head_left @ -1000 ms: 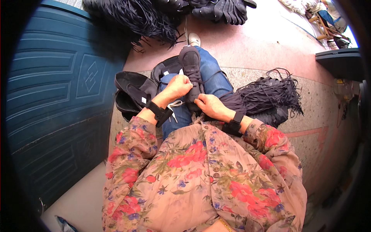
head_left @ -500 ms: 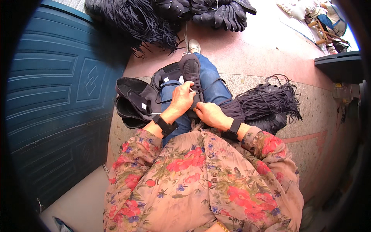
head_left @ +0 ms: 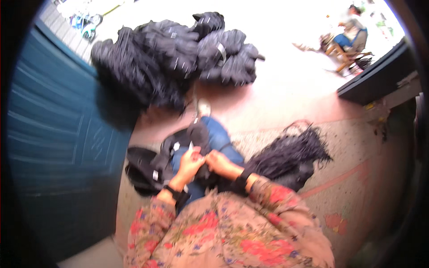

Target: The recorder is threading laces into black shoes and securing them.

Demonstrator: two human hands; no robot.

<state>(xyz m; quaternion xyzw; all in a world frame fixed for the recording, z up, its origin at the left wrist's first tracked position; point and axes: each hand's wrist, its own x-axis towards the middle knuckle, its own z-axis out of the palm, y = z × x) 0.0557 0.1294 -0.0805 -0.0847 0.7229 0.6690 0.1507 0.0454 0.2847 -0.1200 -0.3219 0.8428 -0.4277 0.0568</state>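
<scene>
A black shoe upper (head_left: 199, 135) lies over my lap, its toe pointing away from me. My left hand (head_left: 190, 164) is closed in a pinch over its near part, with a small whitish bit at the fingers. Close against it, my right hand (head_left: 223, 165) also has its fingers pressed together. Blur hides what either hand grips. On my left are more black shoe uppers (head_left: 145, 169) with small white labels. To my right lies a bundle of black laced uppers (head_left: 286, 154), its laces spread out.
A large heap of black shoe uppers (head_left: 178, 49) sits on the floor ahead. A dark blue panelled door (head_left: 58, 147) stands at the left, and a dark ledge (head_left: 375, 73) juts in at the right. Far right, a person (head_left: 353, 33) sits on a wooden chair.
The view has tilted up, bringing the whole heap and the seated person into sight. My hands have come closer together above the shoe upper.
</scene>
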